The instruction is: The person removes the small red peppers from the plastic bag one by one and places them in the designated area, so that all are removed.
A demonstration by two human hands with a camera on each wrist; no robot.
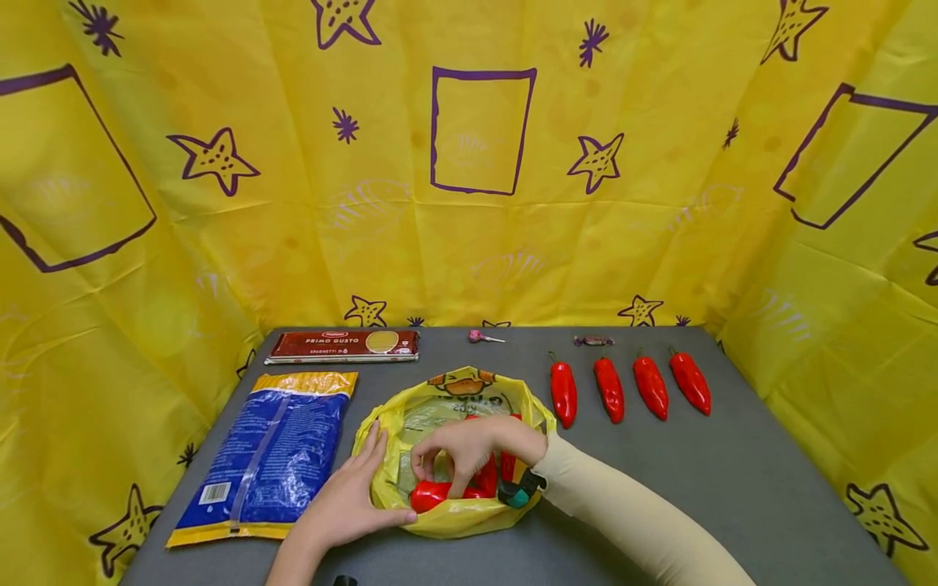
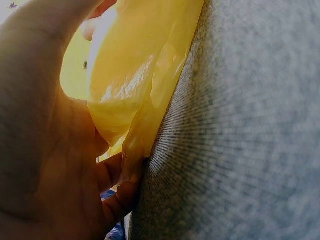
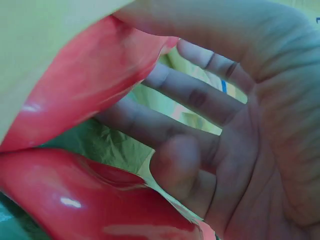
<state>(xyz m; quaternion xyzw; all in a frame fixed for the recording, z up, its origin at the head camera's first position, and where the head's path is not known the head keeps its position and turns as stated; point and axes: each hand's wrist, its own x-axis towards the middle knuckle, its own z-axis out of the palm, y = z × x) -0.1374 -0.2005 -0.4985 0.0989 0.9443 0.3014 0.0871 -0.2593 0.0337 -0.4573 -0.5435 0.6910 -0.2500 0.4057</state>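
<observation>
A yellow plastic bag (image 1: 454, 521) stands wide-mouthed on the grey table, holding several red peppers. My left hand (image 1: 352, 496) holds the bag's near left side, thumb along the front rim and fingers along the left edge. In the left wrist view, the bag's yellow plastic (image 2: 130, 75) lies between thumb and fingers. Down inside the bag, my right hand (image 1: 469, 448) grips a red pepper (image 1: 432, 495). The right wrist view shows that pepper (image 3: 95, 80) between thumb and fingers, with another red pepper (image 3: 100, 200) below it. The bag's bottom is partly hidden.
Several red peppers (image 1: 610, 389) lie in a row to the right. Behind are a lollipop (image 1: 484, 336), a wrapped candy (image 1: 593, 341) and a spaghetti pack (image 1: 343, 347). A blue and yellow packet (image 1: 271, 456) lies left of the bag. Yellow cloth (image 1: 476, 244) surrounds the table.
</observation>
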